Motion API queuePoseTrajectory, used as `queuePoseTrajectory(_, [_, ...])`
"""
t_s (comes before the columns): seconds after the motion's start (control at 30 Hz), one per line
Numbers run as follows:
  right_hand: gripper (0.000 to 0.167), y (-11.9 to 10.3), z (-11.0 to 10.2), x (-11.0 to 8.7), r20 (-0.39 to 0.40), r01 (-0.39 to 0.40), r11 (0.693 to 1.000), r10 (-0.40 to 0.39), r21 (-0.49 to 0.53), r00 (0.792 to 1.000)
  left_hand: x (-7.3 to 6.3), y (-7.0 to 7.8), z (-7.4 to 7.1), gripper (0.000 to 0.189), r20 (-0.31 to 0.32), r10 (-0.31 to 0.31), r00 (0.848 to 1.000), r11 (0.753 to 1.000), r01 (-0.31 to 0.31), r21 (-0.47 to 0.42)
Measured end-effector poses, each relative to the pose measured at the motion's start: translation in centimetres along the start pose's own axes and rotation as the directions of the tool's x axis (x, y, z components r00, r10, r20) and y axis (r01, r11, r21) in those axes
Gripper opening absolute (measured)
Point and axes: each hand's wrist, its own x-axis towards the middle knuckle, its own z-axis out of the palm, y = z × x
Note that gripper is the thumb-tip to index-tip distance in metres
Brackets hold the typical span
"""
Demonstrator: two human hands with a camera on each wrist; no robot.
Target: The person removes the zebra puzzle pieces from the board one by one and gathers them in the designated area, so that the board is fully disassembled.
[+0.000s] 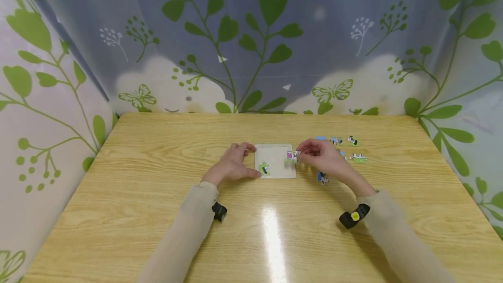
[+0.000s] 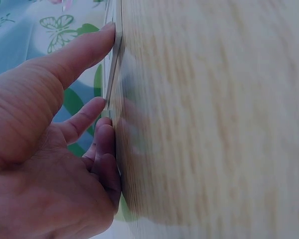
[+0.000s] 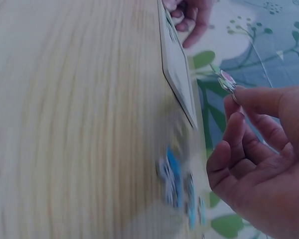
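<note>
A flat, light puzzle board (image 1: 275, 144) with a raised rim lies on the table. One green puzzle piece (image 1: 264, 170) sits in its near left corner. My left hand (image 1: 232, 163) is at the board's left side, the thumb (image 2: 92, 47) extended to the near corner and the forefinger at the far corner. Over the board's right edge, my right hand (image 1: 325, 157) pinches a small puzzle piece (image 3: 227, 78) with pink, white and green on it between thumb and forefinger. The right hand's other fingers are bent and hold nothing.
Several loose puzzle pieces lie right of the board, among them a green one (image 1: 358, 158), a black-and-white one (image 1: 352, 140) and a blue one with stripes (image 1: 323, 178). A leaf-patterned curtain (image 1: 251, 56) hangs behind the wooden table (image 1: 157, 143).
</note>
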Motion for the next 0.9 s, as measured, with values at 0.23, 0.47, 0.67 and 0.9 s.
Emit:
queuePoseTrajectory(0.23, [0.024,1.1,-2.5,-1.8,-0.022,-0.021,0.999,0.02,-0.032,1.0,0.0,0.0,0.1,0.074,0.001,0.0,1.0,1.0,0.0,-0.007])
queuePoseTrajectory(0.47, [0.025,2.2,-4.7,-3.7,-0.02,-0.036,0.997,0.035,-0.072,0.999,-0.1,0.2,-0.1,0.074,0.005,-0.009,1.0,1.0,0.009,-0.011])
queuePoseTrajectory(0.67, [0.021,3.6,-6.1,-5.0,0.0,-0.019,0.994,0.019,-0.109,1.0,-0.1,0.2,-0.1,0.075,0.006,-0.006,1.0,1.0,0.006,-0.008])
queuePoseTrajectory(0.9, [0.019,4.6,-7.2,-6.8,0.011,-0.042,0.982,0.044,-0.185,0.999,-0.1,0.2,0.0,0.074,0.007,-0.005,1.0,1.0,0.005,-0.003])
